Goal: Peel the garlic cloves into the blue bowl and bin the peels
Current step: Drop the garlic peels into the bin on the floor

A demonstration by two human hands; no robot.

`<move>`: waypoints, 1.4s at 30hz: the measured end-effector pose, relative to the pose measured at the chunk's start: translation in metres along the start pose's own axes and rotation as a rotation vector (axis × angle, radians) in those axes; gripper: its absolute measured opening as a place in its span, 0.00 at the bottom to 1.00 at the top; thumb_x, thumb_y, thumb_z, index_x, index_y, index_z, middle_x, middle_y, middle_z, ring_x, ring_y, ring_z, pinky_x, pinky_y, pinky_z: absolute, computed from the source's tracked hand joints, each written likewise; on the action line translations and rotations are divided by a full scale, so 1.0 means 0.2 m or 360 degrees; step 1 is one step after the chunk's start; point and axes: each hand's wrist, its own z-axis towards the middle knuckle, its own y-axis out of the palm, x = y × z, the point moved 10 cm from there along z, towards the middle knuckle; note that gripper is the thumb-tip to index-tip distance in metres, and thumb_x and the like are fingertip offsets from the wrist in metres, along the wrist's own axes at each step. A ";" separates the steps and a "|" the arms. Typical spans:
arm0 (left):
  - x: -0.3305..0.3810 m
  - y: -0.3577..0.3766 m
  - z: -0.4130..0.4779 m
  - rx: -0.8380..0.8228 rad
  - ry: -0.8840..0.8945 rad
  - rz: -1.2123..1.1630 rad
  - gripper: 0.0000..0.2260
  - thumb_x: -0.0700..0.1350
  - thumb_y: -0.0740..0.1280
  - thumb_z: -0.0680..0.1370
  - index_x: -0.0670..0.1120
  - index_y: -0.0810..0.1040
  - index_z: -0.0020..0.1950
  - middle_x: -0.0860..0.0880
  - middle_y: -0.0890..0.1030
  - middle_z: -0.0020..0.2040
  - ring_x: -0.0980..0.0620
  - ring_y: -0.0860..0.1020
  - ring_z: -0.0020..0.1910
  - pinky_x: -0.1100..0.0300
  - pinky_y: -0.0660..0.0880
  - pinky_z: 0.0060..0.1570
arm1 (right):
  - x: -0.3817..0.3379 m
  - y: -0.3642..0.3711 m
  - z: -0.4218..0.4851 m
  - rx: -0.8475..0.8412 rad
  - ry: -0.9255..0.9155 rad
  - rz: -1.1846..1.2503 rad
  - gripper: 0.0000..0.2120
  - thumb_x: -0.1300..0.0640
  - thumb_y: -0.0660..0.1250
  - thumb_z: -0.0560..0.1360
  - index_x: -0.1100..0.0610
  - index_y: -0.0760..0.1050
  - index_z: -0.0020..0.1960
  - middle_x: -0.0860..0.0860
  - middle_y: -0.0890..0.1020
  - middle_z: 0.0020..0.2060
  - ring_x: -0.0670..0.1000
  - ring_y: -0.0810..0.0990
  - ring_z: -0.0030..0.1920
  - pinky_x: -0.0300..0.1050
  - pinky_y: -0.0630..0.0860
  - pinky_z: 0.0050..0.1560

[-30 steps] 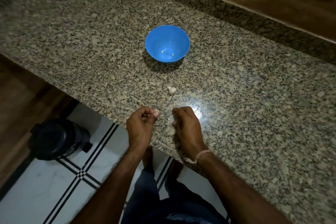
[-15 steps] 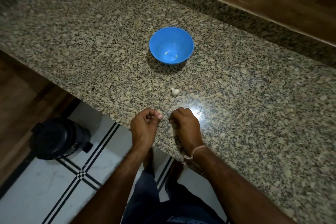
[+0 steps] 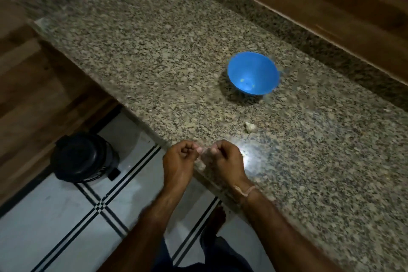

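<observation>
Head view. Both hands are at the near edge of the counter (image 3: 154,62), knuckles up and fingers curled. The left hand (image 3: 180,159) and right hand (image 3: 226,157) meet at the fingertips and pinch a small pale piece (image 3: 204,152) between them. Blur hides whether it is clove or skin.

A loose garlic clove (image 3: 250,127) lies on the counter just beyond the right hand and slightly to its right, apart from it. It is too small for its long axis to be read. The blue bowl (image 3: 262,66) stands farther off along the same line, upright, with a few pale bits at its bottom.

The black bin (image 3: 85,157) sits on the floor, left of the left hand and below counter level.

Assessment: peeling is in progress. The right hand is nearer the clove and bowl, and the left hand is nearer the bin.
</observation>
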 end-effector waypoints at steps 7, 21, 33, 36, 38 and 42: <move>-0.30 -0.87 0.13 0.0342 -0.0077 -0.0184 0.08 0.44 0.76 0.77 0.53 0.82 0.39 0.56 0.85 0.37 0.59 0.83 0.39 0.58 0.79 0.43 | -0.19 0.96 0.00 -0.0492 0.0290 0.0506 0.17 0.64 0.63 0.85 0.55 0.76 0.38 0.54 0.74 0.32 0.51 0.70 0.34 0.45 0.69 0.39; -1.02 -2.36 0.09 0.0856 -0.0374 -0.0219 0.06 0.42 0.75 0.77 0.50 0.83 0.41 0.60 0.84 0.36 0.63 0.81 0.39 0.66 0.75 0.44 | -0.42 2.44 -0.22 -0.0917 0.0531 0.0264 0.18 0.71 0.63 0.81 0.57 0.76 0.36 0.54 0.75 0.32 0.49 0.73 0.33 0.45 0.74 0.42; -1.74 -2.48 0.59 0.0809 -0.0891 -0.0401 0.07 0.44 0.74 0.79 0.47 0.83 0.41 0.52 0.84 0.36 0.58 0.81 0.37 0.57 0.78 0.44 | 0.04 3.18 0.19 -0.0986 0.0919 -0.0053 0.13 0.73 0.62 0.79 0.60 0.76 0.41 0.55 0.76 0.34 0.48 0.75 0.32 0.41 0.76 0.37; -2.09 -2.39 0.78 0.0899 -0.1127 -0.0714 0.05 0.43 0.75 0.78 0.43 0.85 0.44 0.48 0.83 0.33 0.49 0.79 0.36 0.56 0.77 0.38 | 0.30 3.36 0.37 -0.0914 0.1061 -0.0082 0.11 0.74 0.62 0.80 0.62 0.76 0.44 0.55 0.76 0.35 0.49 0.76 0.34 0.40 0.76 0.35; -2.35 -2.29 0.90 0.0963 -0.1325 -0.0915 0.05 0.42 0.75 0.78 0.40 0.85 0.49 0.46 0.81 0.34 0.49 0.76 0.33 0.61 0.73 0.32 | 0.50 3.48 0.50 -0.0797 0.1143 -0.0090 0.09 0.70 0.65 0.80 0.64 0.76 0.41 0.56 0.76 0.33 0.51 0.76 0.32 0.43 0.75 0.33; -2.80 -2.12 1.14 0.1037 -0.1607 -0.1008 0.12 0.42 0.76 0.77 0.35 0.83 0.56 0.38 0.82 0.41 0.50 0.73 0.32 0.65 0.69 0.25 | 0.81 3.75 0.74 -0.0705 0.1220 -0.0124 0.05 0.71 0.66 0.80 0.67 0.80 0.50 0.57 0.78 0.34 0.48 0.78 0.26 0.36 0.73 0.24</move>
